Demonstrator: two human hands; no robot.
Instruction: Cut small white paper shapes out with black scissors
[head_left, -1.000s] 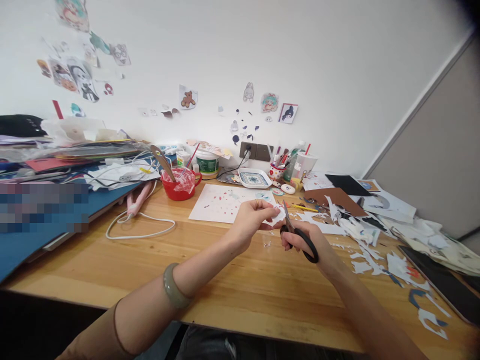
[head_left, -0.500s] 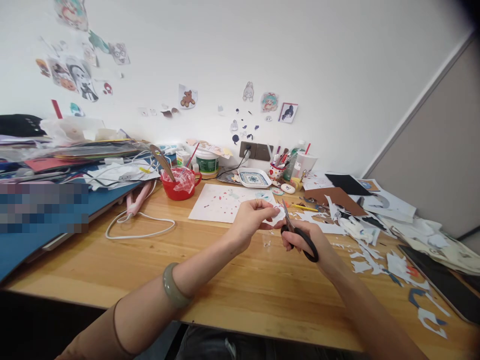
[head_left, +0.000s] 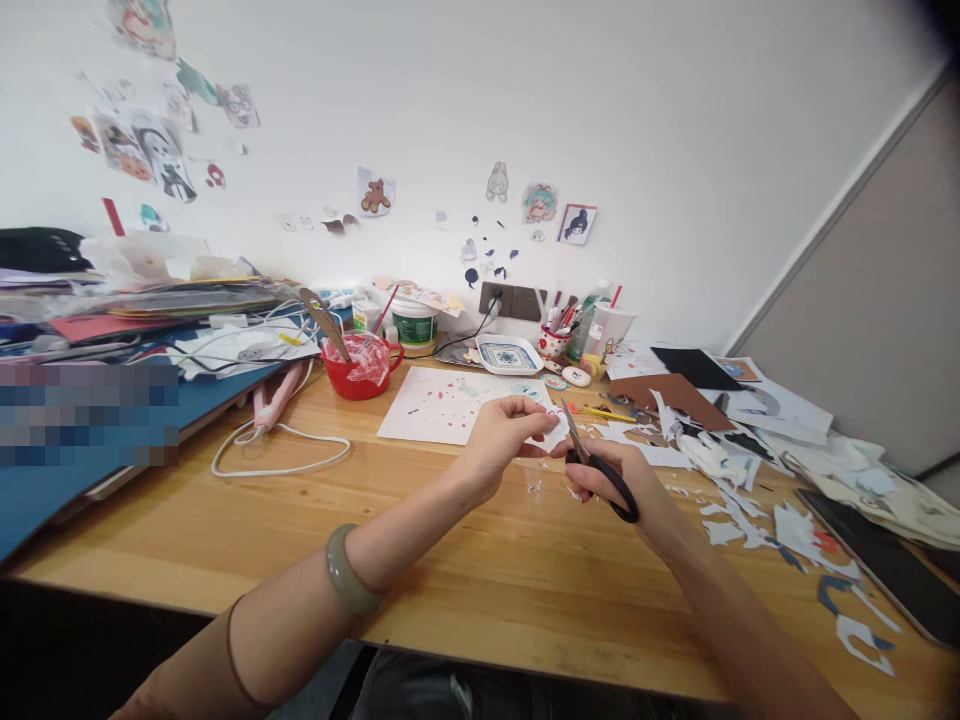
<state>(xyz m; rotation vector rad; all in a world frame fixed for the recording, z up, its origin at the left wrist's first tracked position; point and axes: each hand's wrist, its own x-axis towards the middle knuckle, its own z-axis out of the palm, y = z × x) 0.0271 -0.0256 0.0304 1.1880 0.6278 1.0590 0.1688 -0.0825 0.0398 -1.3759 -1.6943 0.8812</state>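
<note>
My left hand pinches a small white paper cut-out above the wooden desk. My right hand grips black-handled scissors, whose blades point up into the edge of that cut-out. Both hands meet just in front of a white sheet dotted with small red marks. Tiny paper snippets lie on the desk under the hands. A pale green bangle sits on my left wrist.
A red bowl with scraps stands left of the sheet, by a white cable. Piled papers and a blue board fill the left. White offcuts litter the right, with a dark tablet at the edge. Cups of pens line the wall.
The hands have barely shifted; the scissors and the cut-out have turned very slightly, and a few more snippets lie beneath them.
</note>
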